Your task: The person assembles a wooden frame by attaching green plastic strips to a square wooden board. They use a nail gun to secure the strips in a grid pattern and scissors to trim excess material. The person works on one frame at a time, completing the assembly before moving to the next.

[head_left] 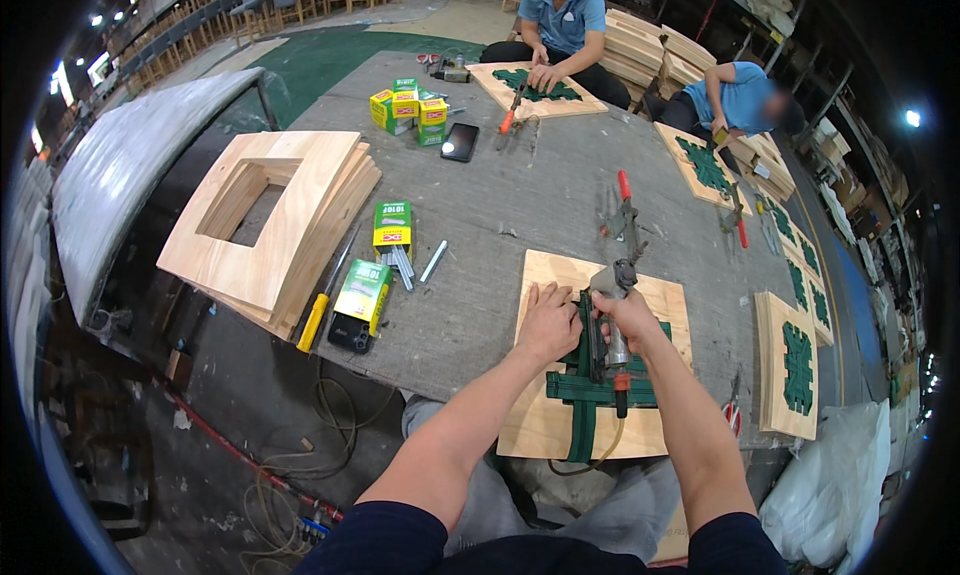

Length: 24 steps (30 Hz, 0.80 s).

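My right hand (pixel 630 318) is wrapped round a grey air staple gun (pixel 614 281), whose nose end rests over dark green webbing straps (pixel 571 387). The straps cross one another on a pale wooden panel (pixel 529 418) in front of me. An air hose (pixel 607 447) trails from the gun's red fitting toward my lap. My left hand (pixel 550 321) presses on the panel and the strap's edge, left of the gun, with its fingers stretched forward. The hands and gun hide the opening of the panel and part of the straps.
Frames with square openings (pixel 285 257) are stacked at left. Staple boxes (pixel 393 225), a yellow-handled screwdriver (pixel 315 320) and a phone (pixel 460 142) lie on the grey table. Red-handled pliers (pixel 625 215) lie ahead. Finished webbed panels (pixel 768 370) stand at right. Two people in blue shirts work opposite.
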{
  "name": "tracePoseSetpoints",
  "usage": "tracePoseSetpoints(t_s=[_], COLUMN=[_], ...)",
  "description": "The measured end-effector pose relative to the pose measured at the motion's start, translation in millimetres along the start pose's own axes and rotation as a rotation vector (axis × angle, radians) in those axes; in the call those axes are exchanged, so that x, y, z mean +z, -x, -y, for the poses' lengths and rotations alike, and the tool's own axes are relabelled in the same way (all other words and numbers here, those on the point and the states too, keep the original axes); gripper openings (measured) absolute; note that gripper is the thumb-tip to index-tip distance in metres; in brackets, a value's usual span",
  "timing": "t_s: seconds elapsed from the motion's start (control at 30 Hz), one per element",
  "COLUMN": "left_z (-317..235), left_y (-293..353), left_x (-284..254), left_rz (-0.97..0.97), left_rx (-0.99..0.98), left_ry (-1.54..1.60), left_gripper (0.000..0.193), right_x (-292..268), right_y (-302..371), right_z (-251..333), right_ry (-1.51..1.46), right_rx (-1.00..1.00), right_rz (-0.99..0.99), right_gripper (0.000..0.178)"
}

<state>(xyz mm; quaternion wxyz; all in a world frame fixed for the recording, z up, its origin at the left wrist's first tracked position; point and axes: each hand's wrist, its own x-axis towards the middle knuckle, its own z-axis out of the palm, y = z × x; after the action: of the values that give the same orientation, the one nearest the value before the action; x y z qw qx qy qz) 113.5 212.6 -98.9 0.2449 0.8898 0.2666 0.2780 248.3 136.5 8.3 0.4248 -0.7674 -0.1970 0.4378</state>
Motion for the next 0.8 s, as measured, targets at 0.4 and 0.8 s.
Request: tracePoseSetpoints(t_s=[0.4,0.8], left_z=[-1,-11], left_y=[-2,0], left_x=[4,10], left_rz=[-0.062,-0.049], left_rx=[0.013,0.004], left_ry=[0.045,0.098], left_gripper=[0.029,0.026], right_x=[-9,-33], right_y=[1,3], right_z=[-6,-20], right_ry=[0.021,-0.003], right_rx=[-0.017,0.003], right_rz=[-0.056,-0.085], right_gripper=[0.026,0.029])
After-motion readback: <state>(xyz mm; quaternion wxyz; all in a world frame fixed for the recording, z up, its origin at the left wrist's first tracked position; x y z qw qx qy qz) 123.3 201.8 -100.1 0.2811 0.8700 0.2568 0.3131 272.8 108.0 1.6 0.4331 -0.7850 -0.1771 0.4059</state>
